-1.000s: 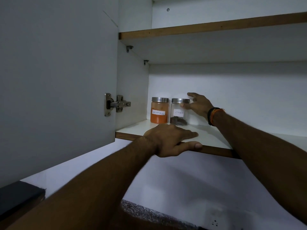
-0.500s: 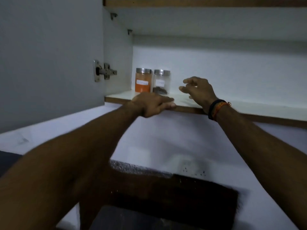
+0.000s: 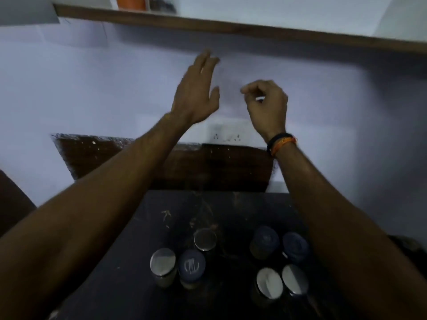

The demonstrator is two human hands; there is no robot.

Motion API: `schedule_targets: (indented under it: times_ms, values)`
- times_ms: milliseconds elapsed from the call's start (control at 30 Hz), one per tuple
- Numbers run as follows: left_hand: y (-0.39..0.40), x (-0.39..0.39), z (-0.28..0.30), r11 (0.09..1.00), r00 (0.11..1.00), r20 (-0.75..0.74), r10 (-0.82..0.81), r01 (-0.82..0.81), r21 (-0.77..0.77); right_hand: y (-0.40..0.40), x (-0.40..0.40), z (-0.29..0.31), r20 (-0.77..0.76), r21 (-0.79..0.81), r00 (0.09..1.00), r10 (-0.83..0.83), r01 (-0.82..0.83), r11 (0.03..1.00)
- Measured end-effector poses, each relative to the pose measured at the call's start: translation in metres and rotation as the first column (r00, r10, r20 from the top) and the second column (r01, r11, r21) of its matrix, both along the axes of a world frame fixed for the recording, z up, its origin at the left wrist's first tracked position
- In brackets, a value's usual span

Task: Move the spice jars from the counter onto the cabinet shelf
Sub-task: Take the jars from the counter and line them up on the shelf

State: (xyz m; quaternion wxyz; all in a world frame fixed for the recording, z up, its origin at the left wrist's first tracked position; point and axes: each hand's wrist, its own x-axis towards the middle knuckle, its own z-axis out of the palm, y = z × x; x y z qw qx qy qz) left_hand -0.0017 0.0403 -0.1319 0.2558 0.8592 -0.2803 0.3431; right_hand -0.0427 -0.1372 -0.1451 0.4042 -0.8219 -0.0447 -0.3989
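Spice jars now in view on counter — both hands off shelf

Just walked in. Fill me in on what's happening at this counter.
A person is shelving spice jars. Two jars, an orange jar and a dark-filled jar, stand on the cabinet shelf. Seven jars wait on the dark counter. Both hands are empty in mid-air: the left hand open, the right hand loosely curled.
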Motion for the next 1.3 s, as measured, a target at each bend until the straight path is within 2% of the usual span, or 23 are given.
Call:
schedule_targets:
  times_ms: [67,133,300,400,500,633,700,900,1000,1133,1300]
  values:
    - [-0.017,-0.016,-0.04,0.99,0.98,-0.139,-0.14,0.142,0.004,-0.01,-0.018,-0.04,-0.143,0.05,0.989,0.025,-0.018,0.999]
    - [-0.035,-0.034,-0.087,0.963,0.92,-0.303,-0.25,0.269,0.021,-0.021,-0.04,-0.082,-0.293,0.094,0.956,0.031,-0.004,0.996]
    - [-0.069,-0.082,-0.203,0.891,0.675,-0.678,-0.29,0.449,0.067,-0.044,-0.102,-0.183,-0.637,0.038,0.771,-0.011,0.045,0.998]
    - [-0.079,-0.11,-0.267,0.881,0.554,-0.803,-0.218,0.466,0.083,-0.056,-0.14,-0.229,-0.753,-0.072,0.651,-0.1,0.069,0.995]
    - [-0.084,-0.137,-0.317,0.888,0.412,-0.888,-0.203,0.459,0.01,-0.061,-0.177,-0.264,-0.83,-0.122,0.532,-0.167,0.119,0.985]
    - [-0.085,-0.161,-0.358,0.889,0.306,-0.941,-0.146,0.457,0.011,-0.061,-0.212,-0.3,-0.877,-0.232,0.405,-0.257,0.111,0.966]
    - [-0.084,-0.171,-0.37,0.885,0.267,-0.953,-0.139,0.465,0.001,-0.058,-0.224,-0.313,-0.902,-0.226,0.346,-0.257,0.126,0.966]
    - [-0.074,-0.192,-0.393,0.902,0.227,-0.964,-0.136,0.431,-0.026,-0.057,-0.237,-0.336,-0.926,-0.228,0.294,-0.237,0.065,0.972]
    - [-0.069,-0.197,-0.398,0.921,0.179,-0.973,-0.147,0.382,-0.069,-0.055,-0.237,-0.347,-0.921,-0.281,0.274,-0.276,0.023,0.959]
    - [-0.065,-0.2,-0.402,0.951,0.09,-0.98,-0.179,0.27,-0.149,-0.053,-0.236,-0.356,-0.88,-0.335,0.342,-0.329,0.043,0.941]
    - [-0.057,-0.199,-0.403,0.966,0.078,-0.964,-0.256,0.068,-0.251,-0.057,-0.227,-0.34,-0.861,-0.275,0.443,-0.251,0.01,0.961]
